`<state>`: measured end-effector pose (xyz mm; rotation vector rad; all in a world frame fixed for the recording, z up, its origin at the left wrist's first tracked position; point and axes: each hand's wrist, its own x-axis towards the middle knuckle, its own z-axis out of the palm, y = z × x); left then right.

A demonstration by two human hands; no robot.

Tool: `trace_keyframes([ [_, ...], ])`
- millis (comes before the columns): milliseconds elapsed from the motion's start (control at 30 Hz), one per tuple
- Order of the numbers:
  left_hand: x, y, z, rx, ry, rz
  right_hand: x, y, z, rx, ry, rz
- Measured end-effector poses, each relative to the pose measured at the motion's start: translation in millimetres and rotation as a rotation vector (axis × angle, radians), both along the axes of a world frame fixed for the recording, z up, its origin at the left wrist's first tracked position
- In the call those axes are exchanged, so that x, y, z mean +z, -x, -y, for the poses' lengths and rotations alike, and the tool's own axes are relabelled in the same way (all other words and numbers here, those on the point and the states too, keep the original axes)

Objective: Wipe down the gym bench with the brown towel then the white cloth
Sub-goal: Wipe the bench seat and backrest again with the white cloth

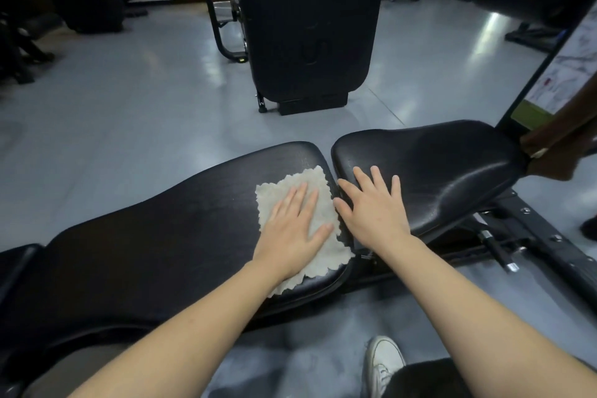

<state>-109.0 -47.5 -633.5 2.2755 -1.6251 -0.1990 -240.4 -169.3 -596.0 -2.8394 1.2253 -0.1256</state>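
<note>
**Inspector:** Your left hand (pixel 292 229) lies flat, fingers straight and slightly spread, pressing the white cloth (pixel 318 255) onto the long back pad (pixel 155 236) of the gym bench. It grips nothing; the palm and fingers simply bear down.

**Operator:** And the right?

**Inspector:** Your right hand (pixel 374 208) is also flat and open, fingers spread, resting on the near left edge of the seat pad (pixel 445 165), just beside the gap between the two pads. It holds nothing and sits just beside the cloth's right edge; I cannot tell whether it touches it.

**Operator:** Where exactly is the cloth?

**Inspector:** At the right end of the back pad, against the gap. Its scalloped edge runs from near the pad's far right corner down to the near edge, where a corner lies at the lip.

**Operator:** The brown towel?

**Inspector:** Brown fabric (pixel 559 152) hangs at the far right end of the seat pad, by the frame upright. I take it for your towel, though only part is in frame.

**Operator:** Any markings?

**Inspector:** A black machine shroud (pixel 310 26) stands beyond the bench on the grey floor (pixel 129 107), with raised marks I cannot read. A printed chart (pixel 562 74) at right is blurred, also illegible. Your white sneaker (pixel 382 362) shows below the bench.
</note>
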Motion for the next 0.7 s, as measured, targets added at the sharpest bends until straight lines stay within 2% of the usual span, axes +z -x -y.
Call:
trace_keyframes([
  [167, -7.5, 15.1, -43.4, -0.023, 0.016, 0.044, -1.6, -6.3, -14.4, 0.030, -0.041, 0.012],
  [267, -7.4, 14.0, -50.2, -0.024, 0.017, 0.011, -4.7, -12.8, -20.2, 0.064, -0.055, 0.011],
  [533, -19.2, -58.1, -4.5, 0.129, -0.038, -0.038, -11.7, -29.1, -25.3, 0.039, 0.010, 0.066],
  [700, -25.0, -96.1, 21.7, 0.180, -0.022, -0.034, -25.4, -55.9, -33.8, 0.130, -0.031, 0.079],
])
